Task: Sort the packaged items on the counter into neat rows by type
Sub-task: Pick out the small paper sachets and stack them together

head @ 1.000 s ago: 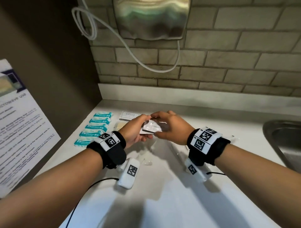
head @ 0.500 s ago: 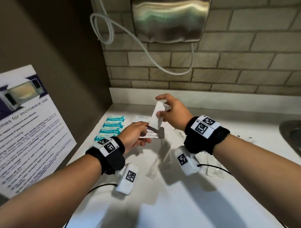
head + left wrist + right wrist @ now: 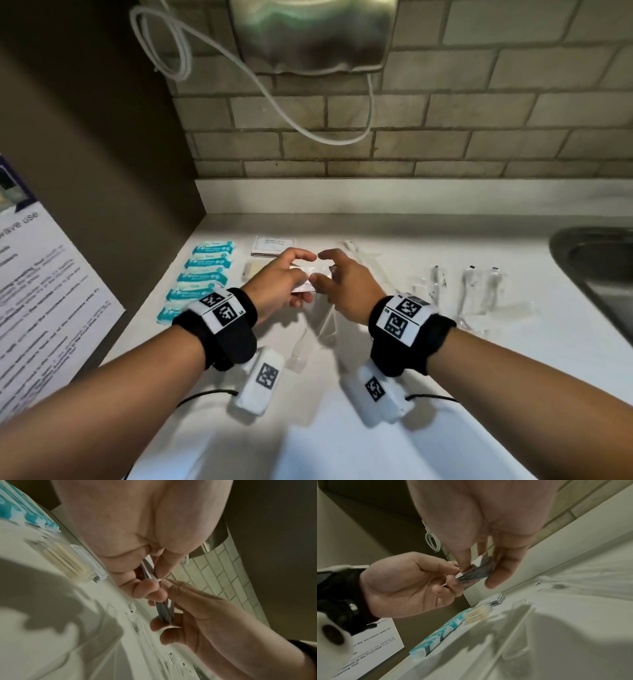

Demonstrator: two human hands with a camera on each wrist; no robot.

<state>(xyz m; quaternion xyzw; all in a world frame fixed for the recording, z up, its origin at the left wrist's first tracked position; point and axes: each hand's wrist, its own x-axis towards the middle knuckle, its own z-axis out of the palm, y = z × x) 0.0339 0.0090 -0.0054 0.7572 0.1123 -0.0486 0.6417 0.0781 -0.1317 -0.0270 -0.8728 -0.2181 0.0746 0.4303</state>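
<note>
We are in the middle of gathering one type of item: both hands hold a thin stack of flat white sachets (image 3: 310,274) in the air above the counter (image 3: 342,438), at about the centre of the head view. Our left hand (image 3: 279,284) pinches the stack along its left edge, thumb on top and fingers curled beneath, and our right hand (image 3: 346,287) grips its right side, thumb under and fingers arched over; the right wrist view shows the packets fanned slightly, their edges not yet flush, so we judge the step in hand is squaring them up. At 10 o'clock from the hands lies the finished row of teal packets (image 3: 202,274), running toward us along the side wall. At 12 o'clock, touching nothing else, sits a small pile of matching white sachets (image 3: 272,246), and just left of our fingers a clear pack of pale sticks (image 3: 253,269). At 3 o'clock, well apart, clear-wrapped items (image 3: 476,287) lie loosely near the sink (image 3: 582,260); more clear wrappers lie at 6 o'clock between our wrists. The next move, as we read it, calls for tapping the edges even, then lowering the stack onto or just beside the pile at 12 o'clock without nudging the sticks. The packets look slick and light, so a loose pinch could let them slide apart.
</note>
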